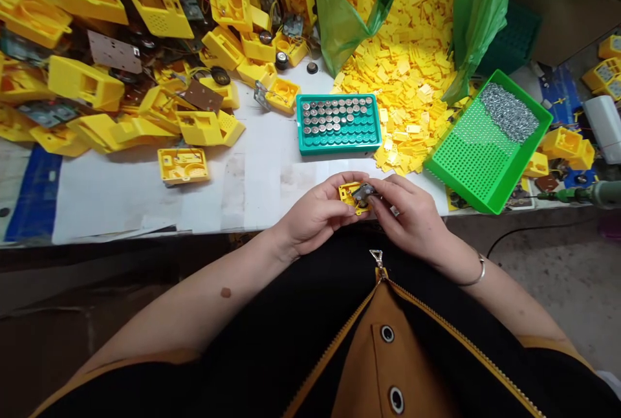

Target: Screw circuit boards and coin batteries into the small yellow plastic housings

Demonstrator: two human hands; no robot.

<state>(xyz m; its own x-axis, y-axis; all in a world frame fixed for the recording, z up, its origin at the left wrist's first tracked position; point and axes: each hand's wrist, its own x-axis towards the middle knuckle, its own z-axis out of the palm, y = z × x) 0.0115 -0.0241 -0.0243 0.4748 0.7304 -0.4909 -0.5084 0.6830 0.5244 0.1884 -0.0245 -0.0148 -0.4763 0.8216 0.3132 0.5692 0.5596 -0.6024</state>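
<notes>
Both hands meet at the table's front edge over one small yellow plastic part (350, 197). My left hand (317, 213) grips it from the left, fingers curled round it. From the right, my right hand (410, 217) pinches a small grey metal piece (365, 193) against that part. A silver bangle sits on the right wrist. Just beyond the hands stands a teal tray (338, 140) with rows of round silver button cells in its upper half.
A heap of yellow housings (145, 49) and brown circuit boards fills the left back. A green bag (349, 23) spills small yellow plates (407, 62). A green perforated tray (485, 153) holds small metal pieces at right. One yellow housing (183, 165) lies alone.
</notes>
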